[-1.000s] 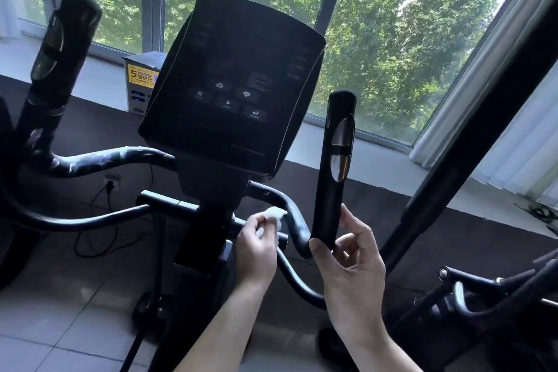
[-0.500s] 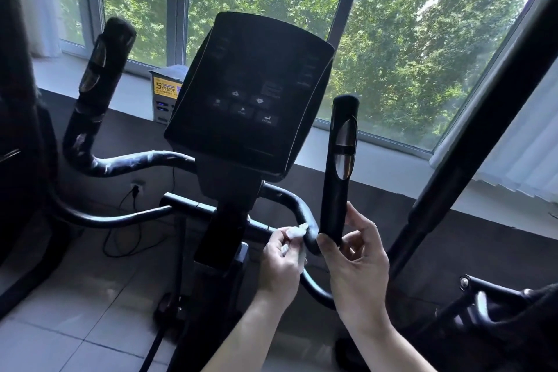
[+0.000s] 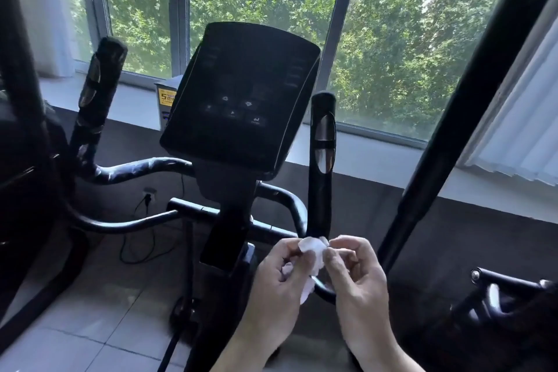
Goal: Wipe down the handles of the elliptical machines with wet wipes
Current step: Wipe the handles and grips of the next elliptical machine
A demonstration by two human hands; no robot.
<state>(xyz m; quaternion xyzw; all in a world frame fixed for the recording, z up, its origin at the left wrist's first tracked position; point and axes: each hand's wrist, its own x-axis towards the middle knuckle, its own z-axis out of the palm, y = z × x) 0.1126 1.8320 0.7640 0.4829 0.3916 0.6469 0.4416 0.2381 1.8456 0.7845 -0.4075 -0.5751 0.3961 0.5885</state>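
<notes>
Both hands pinch one crumpled white wet wipe [image 3: 312, 248]: left hand [image 3: 279, 282] and right hand [image 3: 356, 273] fingers clamped on it, just near of the upright black right handle [image 3: 321, 172], right of the dark console panel [image 3: 241, 93].

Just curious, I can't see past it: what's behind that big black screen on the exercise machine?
Behind the console a window shows green trees, and a small box with a yellow label peeks out on the sill at its left edge. The rest of the box is hidden.

Both raised side by side, left hand [image 3: 279, 276] and right hand [image 3: 357, 273], fingertips pinched together, forearms angled inward.
</notes>
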